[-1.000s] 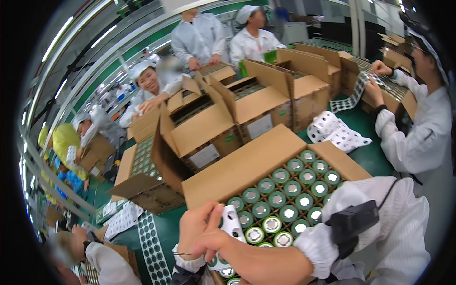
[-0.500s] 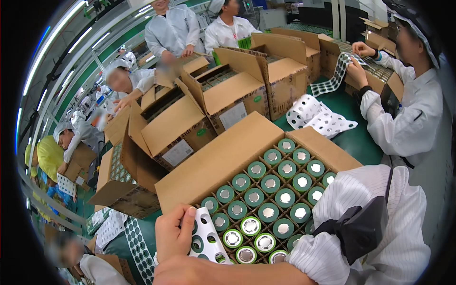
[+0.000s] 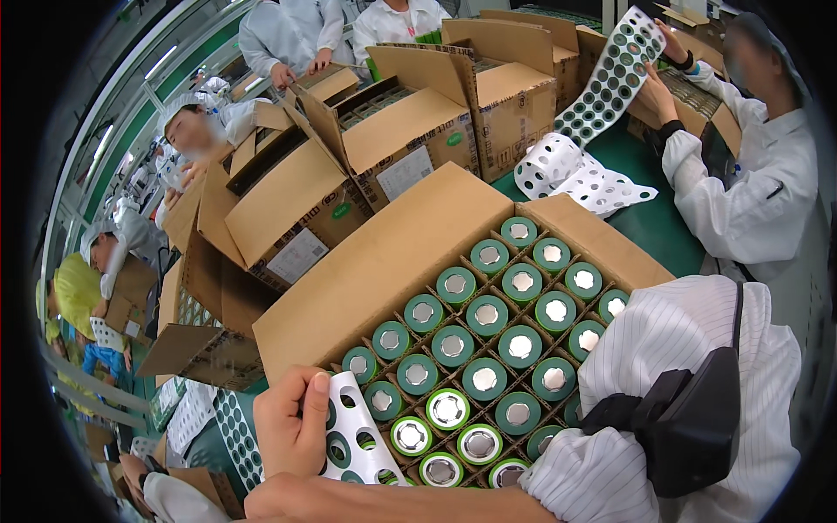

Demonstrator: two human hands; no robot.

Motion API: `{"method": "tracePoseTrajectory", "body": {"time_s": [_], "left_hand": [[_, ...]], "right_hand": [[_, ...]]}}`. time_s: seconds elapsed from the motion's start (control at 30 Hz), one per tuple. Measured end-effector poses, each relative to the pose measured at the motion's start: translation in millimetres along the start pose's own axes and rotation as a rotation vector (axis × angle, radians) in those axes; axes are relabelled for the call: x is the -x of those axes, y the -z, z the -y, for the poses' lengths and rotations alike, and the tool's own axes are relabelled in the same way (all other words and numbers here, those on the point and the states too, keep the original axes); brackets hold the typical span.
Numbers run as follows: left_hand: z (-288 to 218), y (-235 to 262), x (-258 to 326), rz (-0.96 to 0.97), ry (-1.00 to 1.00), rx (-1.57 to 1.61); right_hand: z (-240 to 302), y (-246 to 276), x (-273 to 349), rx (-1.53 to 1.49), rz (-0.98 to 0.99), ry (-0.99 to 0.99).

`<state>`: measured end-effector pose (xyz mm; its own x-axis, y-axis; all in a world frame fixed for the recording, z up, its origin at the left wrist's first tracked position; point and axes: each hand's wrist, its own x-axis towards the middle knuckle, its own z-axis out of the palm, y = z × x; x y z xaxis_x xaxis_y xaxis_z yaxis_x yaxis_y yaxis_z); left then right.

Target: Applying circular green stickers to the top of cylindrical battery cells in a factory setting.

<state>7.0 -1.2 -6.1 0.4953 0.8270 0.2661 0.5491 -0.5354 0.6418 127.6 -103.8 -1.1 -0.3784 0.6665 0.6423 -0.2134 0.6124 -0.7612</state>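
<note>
My left hand (image 3: 295, 424) pinches a white perforated sticker sheet (image 3: 359, 427) at its upper edge, thumb on the near side. A few dark green rings remain on the sheet, among bare holes. My right forearm reaches leftward from a striped white sleeve, and the right hand (image 3: 292, 501) lies at the lower edge below the left one, its fingers hidden. Beside the sheet stands an open cardboard box (image 3: 384, 261) of cylindrical battery cells (image 3: 486, 315) upright in a divider grid. Most cells wear dark green rings; several near my hands (image 3: 448, 408) show white tops with bright green rims.
Several open cartons (image 3: 410, 131) line the far side. A co-worker (image 3: 737, 166) at the right holds up a strip of green rings (image 3: 615, 74) above a crumpled perforated sheet (image 3: 580, 179). More sheets (image 3: 240, 436) lie at the left. A black device (image 3: 689, 423) sits on my right sleeve.
The co-worker at the right has raised the ring strip higher. My view has shifted, so the box and my hands appear further left. My left hand keeps its pinch on the sheet.
</note>
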Motion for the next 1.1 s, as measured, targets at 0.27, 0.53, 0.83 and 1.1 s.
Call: {"method": "tracePoseTrajectory", "body": {"time_s": [0.27, 0.53, 0.83, 1.1], "left_hand": [[0, -11, -1, -0.004, -0.019, 0.072], [-2, 13, 11, -0.107, -0.110, 0.080], [23, 74, 42, -0.458, -0.038, 0.146], [25, 67, 34, -0.425, -0.106, 0.054]], "right_hand": [[5, 11, -3, 0.077, -0.035, -0.113], [-20, 59, -17, 0.061, -0.161, -0.177], [-30, 66, -32, 0.077, -0.245, -0.487], [-30, 56, -21, 0.326, 0.084, -0.464]]}}
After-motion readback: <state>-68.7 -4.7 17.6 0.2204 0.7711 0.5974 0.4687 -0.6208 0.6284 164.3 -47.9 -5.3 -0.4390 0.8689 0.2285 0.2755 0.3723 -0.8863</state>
